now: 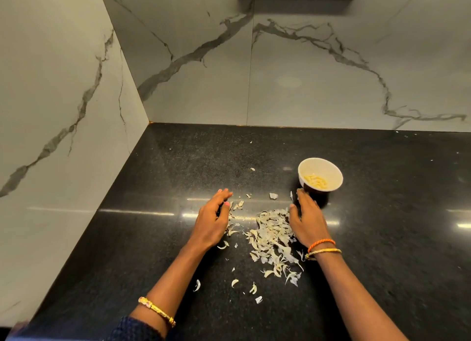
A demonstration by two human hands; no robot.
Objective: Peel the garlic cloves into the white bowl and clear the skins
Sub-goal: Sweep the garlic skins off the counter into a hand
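Both hands, left hand (pixel 214 222) and right hand (pixel 307 222), lie released, flanking papery pale garlic skins (pixel 272 238); featherlight, flyaway, likely best scooped from the outer edges inward

Skins between two hands, bowl behind on the counter

Garlic skins (pixel 271 238) lie at lower centre of the counter (pixel 382 238), left hand (pixel 214 222) left, right hand (pixel 307 222) right; bowl (pixel 320 173) holding cloves (pixel 316 180) centre right.
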